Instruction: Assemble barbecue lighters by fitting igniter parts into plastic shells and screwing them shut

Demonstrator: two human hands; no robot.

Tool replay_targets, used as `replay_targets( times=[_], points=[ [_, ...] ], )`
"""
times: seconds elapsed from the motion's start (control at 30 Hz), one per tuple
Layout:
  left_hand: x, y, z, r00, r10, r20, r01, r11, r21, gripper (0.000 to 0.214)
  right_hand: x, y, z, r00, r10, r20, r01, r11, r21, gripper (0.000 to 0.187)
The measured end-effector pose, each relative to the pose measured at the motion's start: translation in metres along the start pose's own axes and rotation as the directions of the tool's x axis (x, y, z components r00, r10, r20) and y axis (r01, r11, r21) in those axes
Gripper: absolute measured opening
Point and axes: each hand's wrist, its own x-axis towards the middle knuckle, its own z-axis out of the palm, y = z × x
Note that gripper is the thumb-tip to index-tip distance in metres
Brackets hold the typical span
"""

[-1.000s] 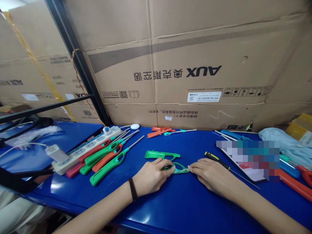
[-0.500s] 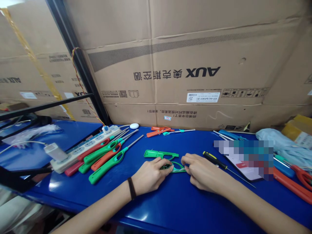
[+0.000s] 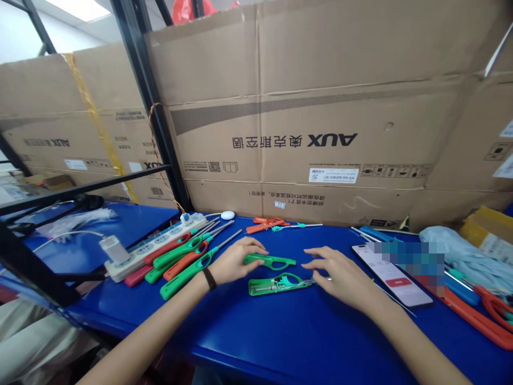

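My left hand (image 3: 239, 260) has its thumb and fingers closed on the left end of a green lighter casing half (image 3: 269, 261). Just below it on the blue table lies an opened green gas lighter (image 3: 259, 287), its inner parts showing and its metal tube pointing right. My right hand (image 3: 335, 274) hovers over that tube with fingers spread and nothing held. Whether its thumb touches the tube I cannot tell. Most of the screwdriver is hidden behind this hand; its thin shaft (image 3: 401, 305) shows at the right.
Several red, green and orange lighters (image 3: 182, 279) lie left beside a white power strip (image 3: 117, 269). Orange lighter parts (image 3: 264, 225) lie at the back before a cardboard box (image 3: 280, 112). A phone (image 3: 396, 275) and more lighters (image 3: 476, 316) are at the right.
Both hands have come off the opened lighter, which now lies uncovered. My left hand has moved up and left to the casing half; my right fingers have spread. The view has tilted up.
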Motion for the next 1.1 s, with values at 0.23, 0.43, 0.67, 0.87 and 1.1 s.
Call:
replay_targets(
  times=[0.23, 0.43, 0.67, 0.87, 1.1],
  points=[
    [0.002, -0.028, 0.005, 0.968, -0.251, -0.01, 0.247, 0.944, 0.22, 0.043, 0.001, 0.0, 0.023, 0.97, 0.004, -0.243, 0.041, 0.983, 0.181, 0.028],
    [0.002, -0.035, 0.014, 0.968, -0.248, 0.02, 0.238, 0.946, 0.222, 0.043, -0.002, 0.002, 0.031, 0.971, 0.009, -0.241, 0.055, 0.966, 0.255, 0.027],
    [-0.009, -0.012, 0.014, 0.991, -0.121, 0.055, 0.11, 0.98, 0.164, 0.011, -0.001, -0.001, 0.037, 0.966, 0.088, -0.241, -0.02, 0.963, 0.27, 0.024],
    [-0.022, 0.016, 0.019, 0.989, -0.13, 0.075, 0.129, 0.992, 0.014, 0.034, -0.003, -0.007, 0.034, 0.98, 0.029, -0.197, 0.045, 0.931, 0.362, 0.044],
    [-0.024, 0.024, 0.032, 0.991, -0.118, -0.056, 0.125, 0.983, 0.131, 0.03, -0.002, -0.006, 0.038, 0.992, -0.067, -0.108, 0.107, 0.902, 0.419, 0.02]
  ],
)
